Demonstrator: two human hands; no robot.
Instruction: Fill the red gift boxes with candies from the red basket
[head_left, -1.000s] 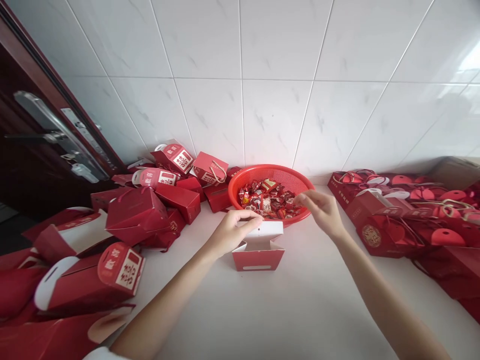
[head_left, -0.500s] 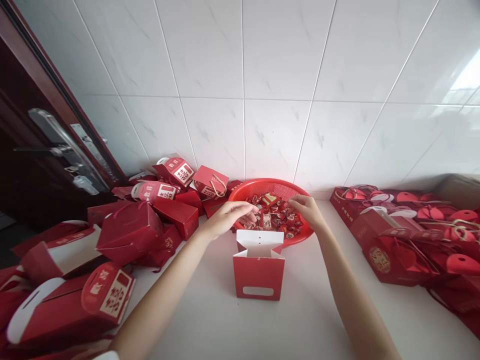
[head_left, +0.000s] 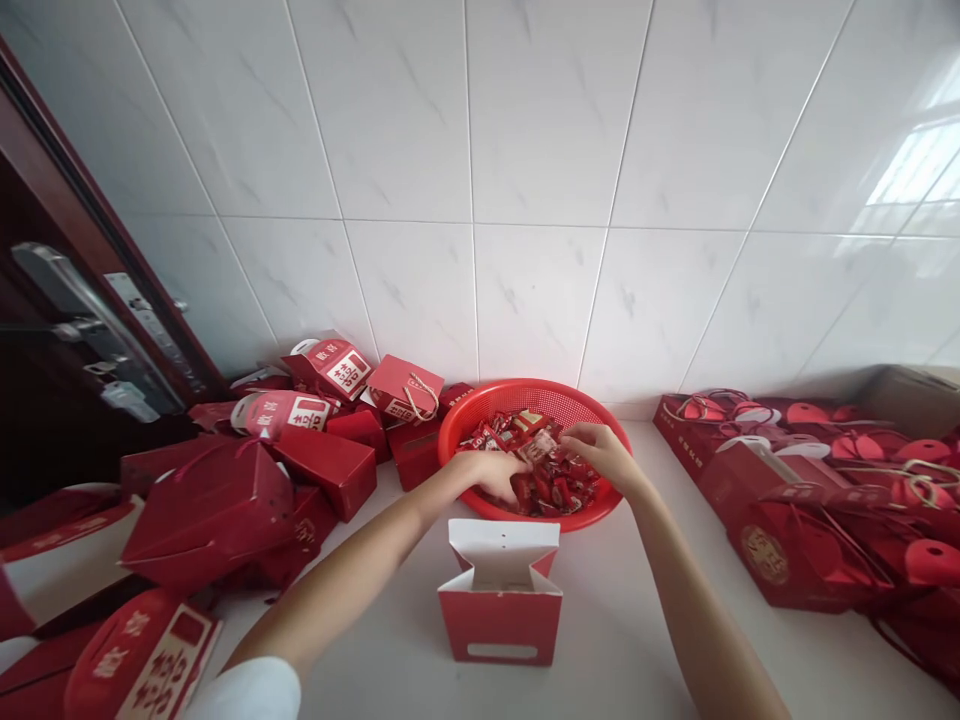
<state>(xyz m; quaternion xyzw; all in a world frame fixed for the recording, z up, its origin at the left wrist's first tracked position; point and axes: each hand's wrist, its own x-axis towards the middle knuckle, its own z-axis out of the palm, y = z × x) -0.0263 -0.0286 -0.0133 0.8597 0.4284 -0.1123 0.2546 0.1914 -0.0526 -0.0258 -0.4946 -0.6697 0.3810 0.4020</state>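
A red plastic basket point(head_left: 534, 386) holds many small red wrapped candies point(head_left: 559, 480). My left hand point(head_left: 495, 474) reaches into its left side, fingers down among the candies and partly hidden by them. Over the basket's right side is my right hand point(head_left: 596, 450), its fingers bent together at the candies; anything between the fingertips is too small to make out. In front of the basket, an open red box point(head_left: 501, 625) stands upright with its white inner flap raised.
Red gift boxes point(head_left: 206, 510) lie piled on the left, beside a dark door with a metal handle point(head_left: 82, 300). At the right, a red tray point(head_left: 686, 440) holds more red boxes. A tiled wall point(head_left: 540, 300) rises behind the basket.
My left hand has gone down into the candies from above them. My right hand stays over the basket's right side. The view has shifted, so the open box appears lower.
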